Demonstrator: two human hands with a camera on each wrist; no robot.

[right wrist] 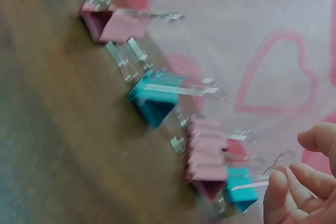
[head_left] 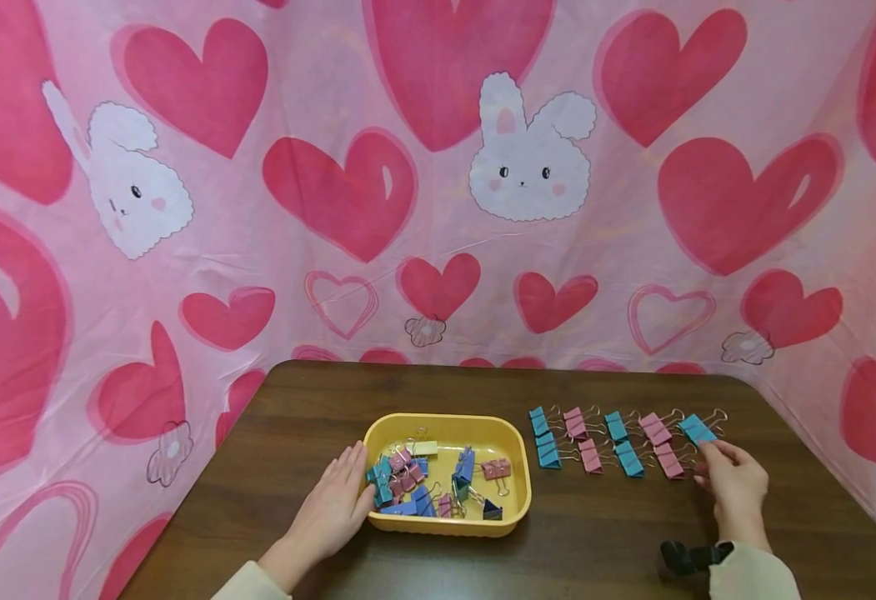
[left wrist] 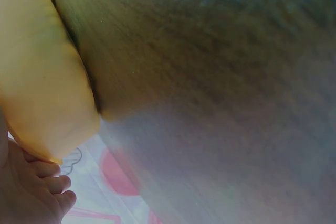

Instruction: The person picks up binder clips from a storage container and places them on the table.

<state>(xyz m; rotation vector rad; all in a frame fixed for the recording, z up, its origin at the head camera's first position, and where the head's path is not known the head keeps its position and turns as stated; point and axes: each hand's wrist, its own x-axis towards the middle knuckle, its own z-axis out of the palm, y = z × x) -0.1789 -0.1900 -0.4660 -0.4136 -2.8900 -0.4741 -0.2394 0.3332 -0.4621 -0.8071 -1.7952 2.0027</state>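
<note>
At the left of a yellow plastic bin (head_left: 516, 517), my left hand (head_left: 335, 500) rests with straight fingers against the rim. Inside lie jumbled binder clips, among them pink (head_left: 495, 469), blue (head_left: 465, 462) and teal (head_left: 380, 479) ones. My right hand (head_left: 733, 483) is at the right end of two rows of clips, its fingertips pinching a teal binder clip (head_left: 698, 428). That clip's wire handle meets the fingers in the right wrist view, where the teal body (right wrist: 241, 188) also shows. The left wrist view shows the bin's side (left wrist: 47, 77) and curled-looking fingertips (left wrist: 58, 183).
Teal and pink clips alternate by column in the rows, such as a pink clip (head_left: 655, 428) and a teal clip (head_left: 628, 458). They stand on a dark wooden table (head_left: 588, 550). A pink heart-patterned cloth (head_left: 438, 225) hangs behind it. A black strap (head_left: 696, 557) is at the right wrist.
</note>
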